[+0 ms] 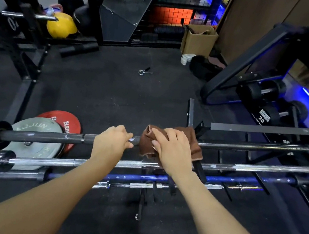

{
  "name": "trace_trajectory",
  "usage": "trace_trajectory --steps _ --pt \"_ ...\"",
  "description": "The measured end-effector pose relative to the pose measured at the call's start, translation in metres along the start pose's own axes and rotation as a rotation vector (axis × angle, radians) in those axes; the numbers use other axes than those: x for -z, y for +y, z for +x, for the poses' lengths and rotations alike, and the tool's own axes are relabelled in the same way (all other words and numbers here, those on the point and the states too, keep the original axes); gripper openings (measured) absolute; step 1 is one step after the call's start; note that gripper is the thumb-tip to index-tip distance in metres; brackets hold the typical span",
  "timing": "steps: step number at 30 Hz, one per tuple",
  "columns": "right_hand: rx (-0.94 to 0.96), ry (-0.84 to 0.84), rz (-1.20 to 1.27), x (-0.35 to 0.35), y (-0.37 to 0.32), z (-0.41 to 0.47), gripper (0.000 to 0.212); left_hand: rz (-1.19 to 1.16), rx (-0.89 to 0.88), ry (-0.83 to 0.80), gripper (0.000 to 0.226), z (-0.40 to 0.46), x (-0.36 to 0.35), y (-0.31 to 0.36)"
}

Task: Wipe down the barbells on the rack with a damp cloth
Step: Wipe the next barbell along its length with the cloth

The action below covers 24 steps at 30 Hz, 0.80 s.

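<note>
A black barbell (43,135) lies across the top of a low black rack (200,170), running from lower left to upper right. My left hand (112,142) grips its shaft near the middle. Just to the right, a brown cloth (196,144) is wrapped over the same bar, and my right hand (172,149) holds the cloth around the bar. Below it lie a chrome barbell (264,169), a blue barbell (139,177) and another chrome bar (15,174) on lower tiers.
A grey plate (28,148) and a red plate (66,122) lean by the rack's left end. A spring collar (144,71) lies on the black floor. Dumbbells (263,113) sit at right, a yellow ball (61,25) and a cardboard box (199,40) farther back.
</note>
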State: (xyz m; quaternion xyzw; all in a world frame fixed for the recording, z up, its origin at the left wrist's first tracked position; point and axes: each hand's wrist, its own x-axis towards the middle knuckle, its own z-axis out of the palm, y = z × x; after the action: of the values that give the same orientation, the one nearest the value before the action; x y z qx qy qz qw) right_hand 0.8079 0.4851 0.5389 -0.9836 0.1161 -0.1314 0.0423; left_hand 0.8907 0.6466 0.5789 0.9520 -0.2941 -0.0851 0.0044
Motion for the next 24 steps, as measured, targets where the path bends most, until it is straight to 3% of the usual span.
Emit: trace_trajectory --steps 3,6,12,18,24 --pt "-0.011 0.022 0.061 0.004 -0.006 -0.005 0.025 -0.024 0.009 -0.053 0.033 0.002 0.003 0.0" --pt "-0.017 0.054 0.103 0.017 -0.009 -0.013 0.046 -0.028 0.01 -0.057 0.032 0.003 0.002 0.0" --pt "-0.167 0.131 0.002 0.041 0.007 -0.038 0.055 -0.022 0.007 -0.034 0.03 0.006 0.002 -0.001" --pt "-0.51 -0.075 -0.002 0.047 0.008 -0.034 0.056 -0.034 0.0 -0.045 0.031 0.005 0.002 0.0" --pt "-0.6 -0.107 -0.02 0.05 0.024 -0.024 0.046 -0.01 -0.014 -0.045 0.026 0.009 0.003 0.0"
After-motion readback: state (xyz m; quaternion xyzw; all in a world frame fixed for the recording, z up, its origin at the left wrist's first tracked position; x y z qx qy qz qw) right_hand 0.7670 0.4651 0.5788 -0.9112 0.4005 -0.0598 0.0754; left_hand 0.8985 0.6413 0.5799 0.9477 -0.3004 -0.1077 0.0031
